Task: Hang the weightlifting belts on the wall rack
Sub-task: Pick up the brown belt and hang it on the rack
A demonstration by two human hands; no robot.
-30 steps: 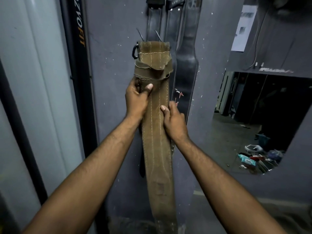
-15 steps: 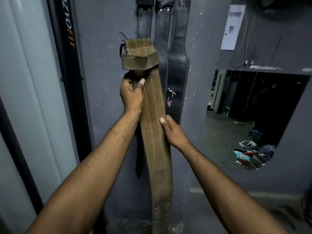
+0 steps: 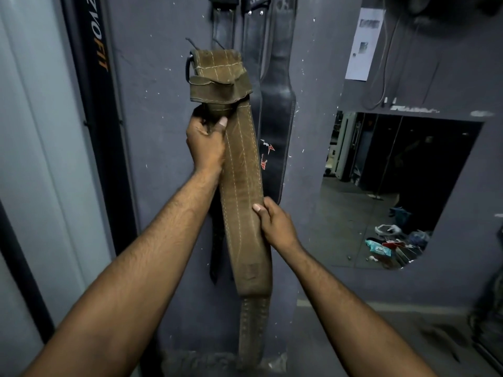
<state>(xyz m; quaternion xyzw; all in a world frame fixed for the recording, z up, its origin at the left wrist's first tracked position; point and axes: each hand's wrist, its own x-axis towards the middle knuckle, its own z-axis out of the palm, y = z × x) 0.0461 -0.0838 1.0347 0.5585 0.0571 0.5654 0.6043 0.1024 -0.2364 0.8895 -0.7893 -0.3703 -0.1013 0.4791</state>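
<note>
Inspector: Belt location?

Operator: Centre of scene. The tan suede belt (image 3: 242, 170) is held upright in front of the grey wall (image 3: 152, 77), overlapping the black belts (image 3: 277, 99) that already hang there. Its folded top end (image 3: 220, 87) carries the buckle (image 3: 187, 68). The punched tongue (image 3: 253, 322) hangs down at the near bottom. It is not yet on the rack, whose hooks lie above the top edge, out of sight.

Inspector: Hand state?

Operator: All 2 hands are engaged. The left hand (image 3: 205, 144) is wrapped round the strap just below the fold, thumb across the front. The right hand (image 3: 275, 224) pinches the right edge of the wide section lower down, thumb on the face and fingers behind.

Inspector: Handling characteristics?

Operator: By judgement only:
- Thick stitched leather, moderately heavy.
- Stiff across its width, pliable along its length, since the top fold droops.
- The suede face should give good friction, so slip risk is low.

Inspector: Recommended hold?

Operator:
- Place 1 hand close under the buckle, nearest the likely hanging point.
- Use the other on the wide section to damp swing.
- Avoid the tongue, which gives no control of the top.
- Watch that the buckle does not snag the neighbouring belts.
</note>
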